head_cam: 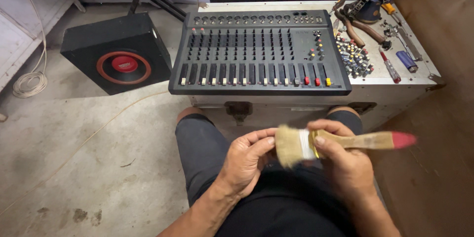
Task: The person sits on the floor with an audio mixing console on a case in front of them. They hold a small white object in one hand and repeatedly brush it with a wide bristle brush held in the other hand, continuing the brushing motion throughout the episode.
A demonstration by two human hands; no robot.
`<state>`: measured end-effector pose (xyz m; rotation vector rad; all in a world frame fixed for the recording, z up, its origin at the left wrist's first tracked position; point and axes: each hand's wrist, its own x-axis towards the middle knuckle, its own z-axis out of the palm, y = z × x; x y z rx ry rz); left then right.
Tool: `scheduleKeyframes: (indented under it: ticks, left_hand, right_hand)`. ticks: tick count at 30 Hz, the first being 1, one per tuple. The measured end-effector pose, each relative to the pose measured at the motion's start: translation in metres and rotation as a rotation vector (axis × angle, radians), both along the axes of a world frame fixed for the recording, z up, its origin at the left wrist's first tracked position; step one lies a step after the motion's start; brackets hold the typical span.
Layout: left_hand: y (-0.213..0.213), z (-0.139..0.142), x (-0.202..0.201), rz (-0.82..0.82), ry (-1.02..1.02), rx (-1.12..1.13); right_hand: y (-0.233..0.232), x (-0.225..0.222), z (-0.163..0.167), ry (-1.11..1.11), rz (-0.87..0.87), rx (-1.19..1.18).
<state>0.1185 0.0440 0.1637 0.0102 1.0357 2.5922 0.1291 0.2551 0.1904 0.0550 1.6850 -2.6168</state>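
Over the person's lap, the right hand (345, 165) pinches a flat paintbrush (335, 143) at its metal band, wooden handle with red tip pointing right, while the left hand (247, 160) curls its fingers against the pale, soft bristles. Ahead, a grey mixer (259, 52) rests on a scuffed metal case (395, 86) beside loose knobs (353, 57) and pliers (358, 30); a black speaker (121, 52) sits on concrete.

There is one paintbrush (340, 143), one audio mixer (259, 52) and one black speaker box (118, 52). One pair of pliers (360, 29), two screwdrivers (390, 67) and one heap of small knobs (354, 57) lie on the surface (395, 81).
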Motion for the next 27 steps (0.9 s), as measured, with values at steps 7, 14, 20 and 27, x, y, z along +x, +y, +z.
scheduleKeyframes:
  ticks: [7, 14, 20, 27]
  left_hand:
    - [-0.003, -0.002, -0.001, 0.016, -0.009, -0.027]
    - [-0.002, -0.001, -0.003, 0.024, -0.031, 0.027]
    - [-0.002, -0.002, -0.003, 0.009, -0.012, 0.014]
    - [-0.003, -0.004, -0.003, 0.06, -0.011, -0.015]
  right_hand:
    - [-0.006, -0.003, 0.009, 0.213, -0.225, 0.073]
    - [-0.004, -0.003, 0.001, 0.173, -0.162, 0.042]
    - [-0.002, -0.005, -0.002, 0.197, -0.136, 0.014]
    - [-0.002, -0.005, -0.001, 0.17, -0.133, 0.023]
